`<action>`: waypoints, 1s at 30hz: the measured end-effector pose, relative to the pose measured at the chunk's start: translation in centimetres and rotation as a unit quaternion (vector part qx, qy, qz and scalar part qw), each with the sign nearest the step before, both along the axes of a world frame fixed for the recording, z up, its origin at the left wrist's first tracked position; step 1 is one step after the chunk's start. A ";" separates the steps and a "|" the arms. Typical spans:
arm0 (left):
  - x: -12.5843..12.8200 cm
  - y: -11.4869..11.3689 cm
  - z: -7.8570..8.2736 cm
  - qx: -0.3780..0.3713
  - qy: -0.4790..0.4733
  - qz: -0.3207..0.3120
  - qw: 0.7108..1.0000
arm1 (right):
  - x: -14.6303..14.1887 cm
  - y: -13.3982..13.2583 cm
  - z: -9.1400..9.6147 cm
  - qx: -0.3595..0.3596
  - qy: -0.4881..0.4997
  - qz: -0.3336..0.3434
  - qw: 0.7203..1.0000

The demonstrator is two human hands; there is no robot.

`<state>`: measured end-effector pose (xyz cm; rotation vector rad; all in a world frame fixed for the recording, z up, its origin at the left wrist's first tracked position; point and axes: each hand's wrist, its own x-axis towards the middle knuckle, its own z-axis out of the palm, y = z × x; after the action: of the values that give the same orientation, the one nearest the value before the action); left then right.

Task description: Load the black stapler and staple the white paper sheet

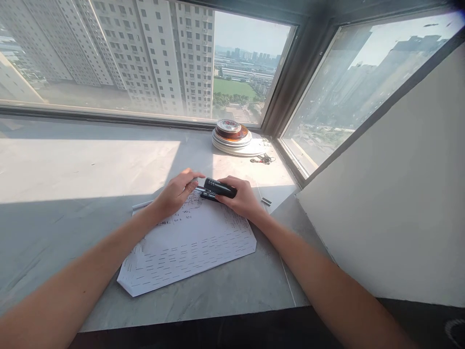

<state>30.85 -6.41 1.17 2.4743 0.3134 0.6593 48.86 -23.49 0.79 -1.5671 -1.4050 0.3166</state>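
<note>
My right hand is wrapped round a black stapler, whose front end points left. The stapler's top and base stand a little apart. At that front end, my left hand has its thumb and index finger pinched together. A small silvery bit shows at these fingertips, too small to make out. Beneath both hands lies a white sheet of paper with cut or folded corners. Dark handwriting covers its upper part, and rows of short staple-like marks run along its lower and right parts.
Right of my right hand lie short silvery strips of staples. A stack of plates and round lids stands by the window corner, with a bunch of keys in front. A white wall bounds the grey counter on the right.
</note>
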 end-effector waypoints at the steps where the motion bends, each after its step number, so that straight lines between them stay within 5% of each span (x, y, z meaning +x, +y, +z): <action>1: 0.0 0.0 0.0 0.003 -0.012 0.001 1.000 | 0.0 0.0 0.0 -0.001 -0.002 0.000 1.000; 9: 0.0 0.0 0.1 -0.010 -0.068 0.043 0.997 | 0.1 0.1 -0.2 -0.002 -0.005 0.001 1.000; 30: 0.2 0.1 0.2 0.028 -0.026 -0.051 0.998 | 0.1 -0.2 -0.3 0.029 -0.018 0.026 0.999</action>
<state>31.08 -6.30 1.33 2.5024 0.1493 0.6970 48.96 -23.70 0.45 -1.4983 -1.4718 0.2770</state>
